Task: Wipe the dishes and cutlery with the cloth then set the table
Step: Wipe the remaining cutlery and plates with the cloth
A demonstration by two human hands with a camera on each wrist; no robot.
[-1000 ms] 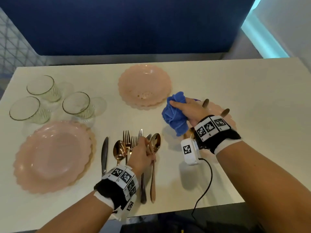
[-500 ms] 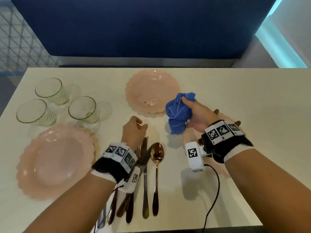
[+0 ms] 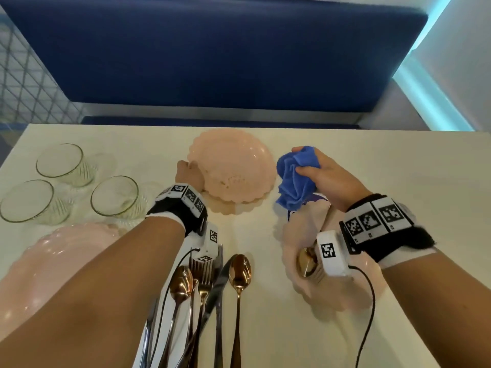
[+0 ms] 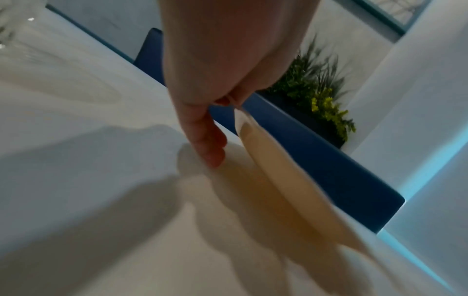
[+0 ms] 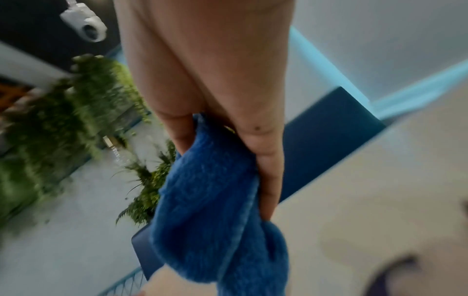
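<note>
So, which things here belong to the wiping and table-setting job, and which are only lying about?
For the job:
- blue cloth, held in the right hand
- pink bowl, gripped at its rim by the left hand
- pink plates
- three glasses
- spoons, forks and knives

Just around:
- blue bench
- green plants

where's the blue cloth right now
In the head view the crumpled blue terry cloth is bunched in the right hand, held above the table right of centre, beside the scalloped pink bowl that the left hand grips.
</note>
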